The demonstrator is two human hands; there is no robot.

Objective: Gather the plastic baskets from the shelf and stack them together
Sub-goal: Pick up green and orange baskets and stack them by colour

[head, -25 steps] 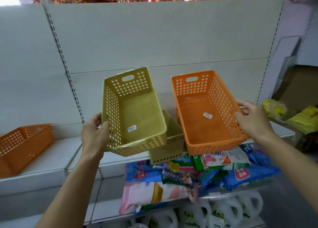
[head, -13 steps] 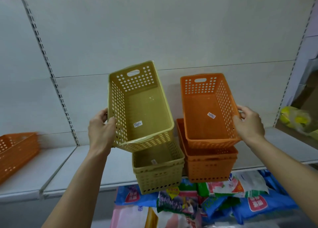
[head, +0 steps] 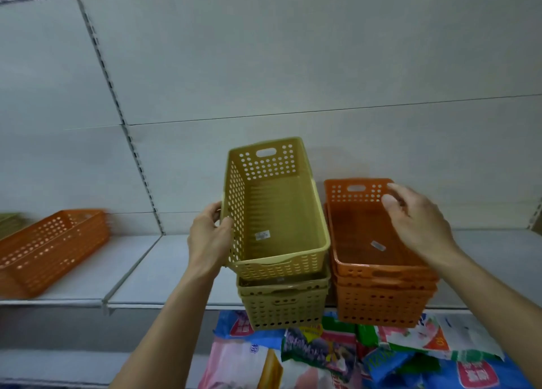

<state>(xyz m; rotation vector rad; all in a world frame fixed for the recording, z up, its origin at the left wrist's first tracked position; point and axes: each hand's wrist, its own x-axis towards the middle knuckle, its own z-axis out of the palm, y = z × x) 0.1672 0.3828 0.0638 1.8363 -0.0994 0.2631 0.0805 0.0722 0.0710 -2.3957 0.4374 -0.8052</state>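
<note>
My left hand (head: 208, 239) grips the left wall of a yellow perforated basket (head: 278, 212), which is tilted and partly nested into a yellow stack (head: 284, 303) at the shelf's front edge. Beside it on the right stands a stack of orange baskets (head: 381, 294); the top orange basket (head: 360, 230) sits nested in it. My right hand (head: 416, 224) hovers above that basket's right side with fingers spread, holding nothing. Another orange basket stack (head: 50, 248) rests at the far left of the shelf.
The white shelf (head: 146, 271) runs across the view with a bare back panel (head: 293, 66) above it. Colourful packaged goods (head: 337, 356) are piled on the lower shelf beneath the stacks.
The orange basket went down onto the orange stack and my right hand let go of it. The yellow basket was lowered into the yellow stack.
</note>
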